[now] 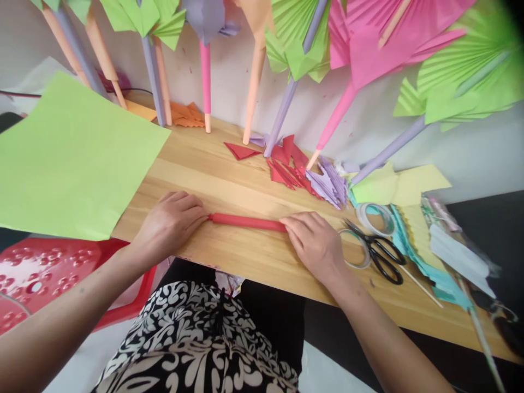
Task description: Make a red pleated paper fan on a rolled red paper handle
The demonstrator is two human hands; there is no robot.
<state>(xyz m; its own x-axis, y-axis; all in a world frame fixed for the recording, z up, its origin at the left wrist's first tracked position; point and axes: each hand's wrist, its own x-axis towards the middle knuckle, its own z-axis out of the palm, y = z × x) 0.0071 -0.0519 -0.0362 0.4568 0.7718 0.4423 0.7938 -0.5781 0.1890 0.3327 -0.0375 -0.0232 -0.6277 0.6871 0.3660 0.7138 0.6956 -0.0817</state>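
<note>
A thin red rolled-paper tube (248, 221) lies level along the front part of the wooden table. My left hand (174, 221) has its fingers closed at the tube's left end, which narrows there. At the opposite end, the fingers of my right hand (311, 237) are pressed together on the tube and hide its tip. Just right of that hand are a roll of clear tape (355, 250) and black-handled scissors (379, 245). A second tape roll (374, 218) lies behind the scissors.
Paper fans on rolled sticks, such as a pink one (368, 49), lean against the wall. A large green sheet (77, 158) covers the table's left side. Red folded scraps (286, 164) lie at the back. A red plastic stool (53, 278) stands below left. A thin stick (421, 286) lies at right.
</note>
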